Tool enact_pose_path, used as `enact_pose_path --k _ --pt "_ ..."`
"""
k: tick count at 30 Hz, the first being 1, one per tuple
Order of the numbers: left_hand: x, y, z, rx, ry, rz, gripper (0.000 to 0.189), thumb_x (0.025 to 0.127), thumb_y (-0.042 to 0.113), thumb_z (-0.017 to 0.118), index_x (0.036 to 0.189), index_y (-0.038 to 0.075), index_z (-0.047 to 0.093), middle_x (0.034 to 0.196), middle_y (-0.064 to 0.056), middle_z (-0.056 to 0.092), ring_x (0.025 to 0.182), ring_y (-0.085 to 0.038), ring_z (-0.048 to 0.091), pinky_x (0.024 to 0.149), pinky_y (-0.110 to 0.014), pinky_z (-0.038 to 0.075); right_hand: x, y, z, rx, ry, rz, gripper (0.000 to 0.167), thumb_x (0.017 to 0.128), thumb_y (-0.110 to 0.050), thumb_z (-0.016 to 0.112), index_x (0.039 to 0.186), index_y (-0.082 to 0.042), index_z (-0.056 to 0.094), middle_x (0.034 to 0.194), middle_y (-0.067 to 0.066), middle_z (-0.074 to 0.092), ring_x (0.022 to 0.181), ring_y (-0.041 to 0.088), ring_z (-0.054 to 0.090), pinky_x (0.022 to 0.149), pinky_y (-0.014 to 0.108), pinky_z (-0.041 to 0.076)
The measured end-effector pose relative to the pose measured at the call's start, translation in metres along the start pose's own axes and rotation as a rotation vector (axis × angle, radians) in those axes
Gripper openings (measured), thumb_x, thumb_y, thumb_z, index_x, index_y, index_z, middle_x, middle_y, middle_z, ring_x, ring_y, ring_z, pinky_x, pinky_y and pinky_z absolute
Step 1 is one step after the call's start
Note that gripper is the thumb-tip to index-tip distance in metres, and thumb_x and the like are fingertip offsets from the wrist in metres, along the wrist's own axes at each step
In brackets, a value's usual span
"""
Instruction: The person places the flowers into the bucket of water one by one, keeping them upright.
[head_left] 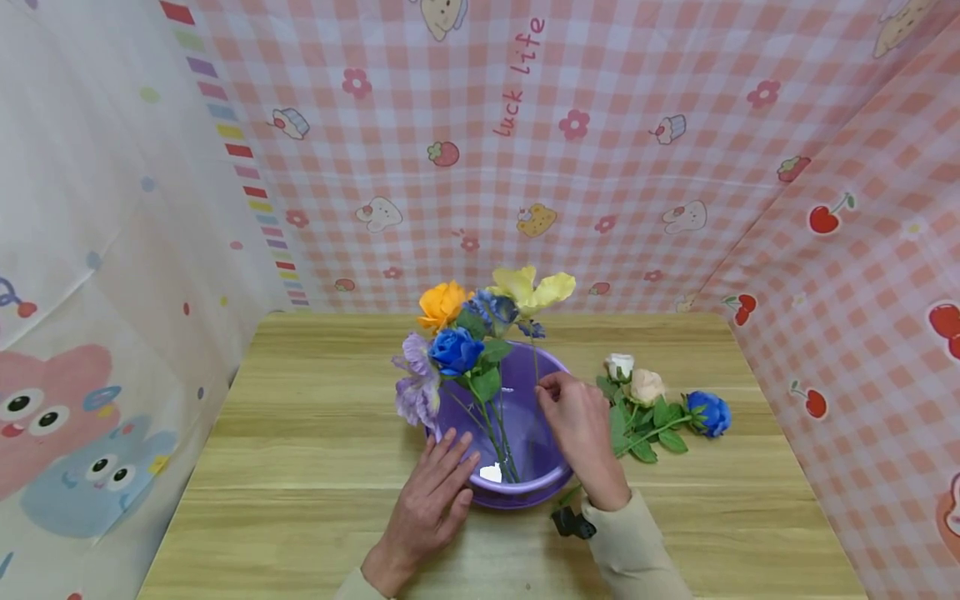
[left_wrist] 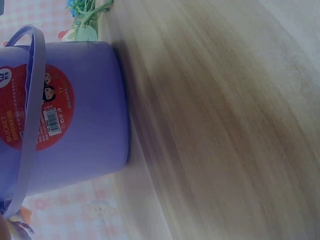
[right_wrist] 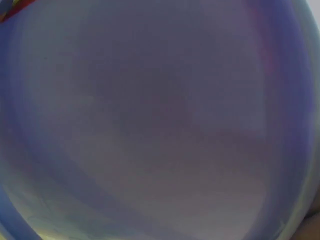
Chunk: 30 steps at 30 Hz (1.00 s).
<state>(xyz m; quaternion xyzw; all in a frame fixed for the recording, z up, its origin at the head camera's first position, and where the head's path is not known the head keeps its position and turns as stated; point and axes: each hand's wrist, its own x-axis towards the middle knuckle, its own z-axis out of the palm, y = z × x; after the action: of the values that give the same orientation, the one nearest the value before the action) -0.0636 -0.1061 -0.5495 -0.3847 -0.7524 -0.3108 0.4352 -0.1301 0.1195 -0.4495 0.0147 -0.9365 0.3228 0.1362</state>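
While the right hand (head_left: 581, 417) pinches the yellow flower (head_left: 521, 287) by its thin stem, bloom above the bucket's (head_left: 525, 417) far rim, the left hand (head_left: 431, 508) rests on the bucket's near-left rim, fingers straight, gripping nothing. Lower end of the pinched stem: cannot tell where it sits.

In the bucket, leaning left or away: orange flower (head_left: 442, 306), dusty-blue flower (head_left: 491, 311), blue rose (head_left: 456, 351), purple flower (head_left: 417, 383), the last spilling over the left rim. On the counter (head_left: 315, 467) right of the bucket: white rose (head_left: 619, 367), cream rose (head_left: 646, 387), loose blue rose (head_left: 708, 414).

Risks, as judged: a thin stem under a broad bloom may bend or swivel if pushed from so high. Blooms crowd the bucket's far-left side; one snagging leaf could drag a neighbour out. A hard sideways push might slide the bucket, flat fingers giving little hold. Right forearm passes close to the loose stems; a sweep could scatter them.
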Motion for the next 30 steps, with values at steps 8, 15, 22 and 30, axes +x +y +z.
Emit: enact_pose_path --k 8,15,22,30 --pt "0.000 0.000 0.001 0.000 -0.002 -0.001 0.042 0.111 0.026 0.046 0.125 -0.007 0.069 0.135 -0.026 0.064 0.139 -0.038 0.052 0.123 -0.051 0.034 -0.003 0.003 0.000 0.008 0.035 -0.060 0.006 0.087 -0.006 0.079 0.090 -0.002 0.078 0.078 0.008 0.076 0.065 0.023 0.071 0.061 0.041 0.059" --pt "0.000 0.001 0.000 0.009 -0.010 -0.014 0.043 0.111 0.026 0.045 0.127 -0.006 0.069 0.136 -0.026 0.064 0.139 -0.037 0.052 0.124 -0.050 0.033 -0.013 0.010 -0.001 0.181 0.108 -0.133 0.008 0.088 -0.004 0.080 0.095 -0.003 0.078 0.084 0.007 0.077 0.071 0.019 0.073 0.065 0.036 0.063" --pt "0.000 0.000 0.000 0.000 -0.006 -0.018 0.043 0.111 0.026 0.045 0.125 -0.006 0.069 0.136 -0.026 0.064 0.140 -0.037 0.051 0.123 -0.050 0.034 -0.022 0.021 -0.003 0.407 0.211 -0.188 0.014 0.089 0.000 0.080 0.103 -0.001 0.077 0.095 0.009 0.077 0.080 0.019 0.075 0.069 0.020 0.062" --pt "-0.001 0.001 0.001 -0.006 -0.003 -0.019 0.043 0.111 0.026 0.046 0.124 -0.007 0.070 0.136 -0.025 0.064 0.140 -0.036 0.051 0.123 -0.050 0.034 -0.029 0.029 -0.014 0.662 0.305 -0.148 0.015 0.092 0.008 0.072 0.106 0.006 0.075 0.101 0.020 0.075 0.094 0.010 0.072 0.082 0.019 0.062"
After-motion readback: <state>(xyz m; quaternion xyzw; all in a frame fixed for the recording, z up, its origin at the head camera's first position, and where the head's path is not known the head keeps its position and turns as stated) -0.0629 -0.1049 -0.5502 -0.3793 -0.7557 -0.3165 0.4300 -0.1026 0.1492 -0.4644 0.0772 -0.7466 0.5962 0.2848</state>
